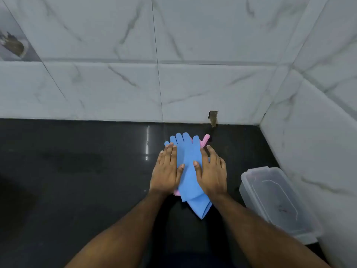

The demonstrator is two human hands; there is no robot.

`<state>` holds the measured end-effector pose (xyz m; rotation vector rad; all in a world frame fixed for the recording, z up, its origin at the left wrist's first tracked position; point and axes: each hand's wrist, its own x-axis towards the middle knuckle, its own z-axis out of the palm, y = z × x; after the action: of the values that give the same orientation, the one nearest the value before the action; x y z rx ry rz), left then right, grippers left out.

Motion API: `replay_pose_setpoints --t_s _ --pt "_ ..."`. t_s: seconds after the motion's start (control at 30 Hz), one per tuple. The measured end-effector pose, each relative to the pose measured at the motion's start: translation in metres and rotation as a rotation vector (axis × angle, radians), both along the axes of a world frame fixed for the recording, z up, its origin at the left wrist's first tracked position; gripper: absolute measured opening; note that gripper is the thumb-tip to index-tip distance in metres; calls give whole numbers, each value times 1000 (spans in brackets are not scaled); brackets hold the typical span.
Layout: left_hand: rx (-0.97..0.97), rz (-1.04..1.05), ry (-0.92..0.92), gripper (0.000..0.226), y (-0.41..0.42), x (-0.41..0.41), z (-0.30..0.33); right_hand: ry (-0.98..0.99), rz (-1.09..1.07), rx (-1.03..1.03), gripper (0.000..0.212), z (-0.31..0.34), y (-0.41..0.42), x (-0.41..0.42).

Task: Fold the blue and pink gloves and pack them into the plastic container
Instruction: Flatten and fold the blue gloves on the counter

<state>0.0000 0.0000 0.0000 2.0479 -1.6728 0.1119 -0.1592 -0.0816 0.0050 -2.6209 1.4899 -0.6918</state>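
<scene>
i see my left hand (165, 169) lying flat with straight fingers on the left edge of the blue gloves (188, 163), gripping nothing. my right hand (211, 171) presses flat on their right side, fingers spread. the blue stack lies on the black counter (77, 171), fingertips toward the wall, with pink gloves (205, 140) peeking out beneath; i cannot count the layers. one clear plastic container (278, 202) stands near on the right, against the marble wall tiles (193, 84). no writing is readable.
</scene>
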Motion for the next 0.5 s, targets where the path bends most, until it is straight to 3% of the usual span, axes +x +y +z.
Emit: replay_pose_setpoints --t_s 0.13,0.33,0.5 --pt "69 -25 232 66 14 -17 -10 -75 -89 77 46 -3 9 -6" --pt "40 70 713 47 30 -35 -10 -292 -110 406 45 8 18 -8" --pt "-71 164 1061 38 38 -45 2 -794 -58 895 25 55 19 15"
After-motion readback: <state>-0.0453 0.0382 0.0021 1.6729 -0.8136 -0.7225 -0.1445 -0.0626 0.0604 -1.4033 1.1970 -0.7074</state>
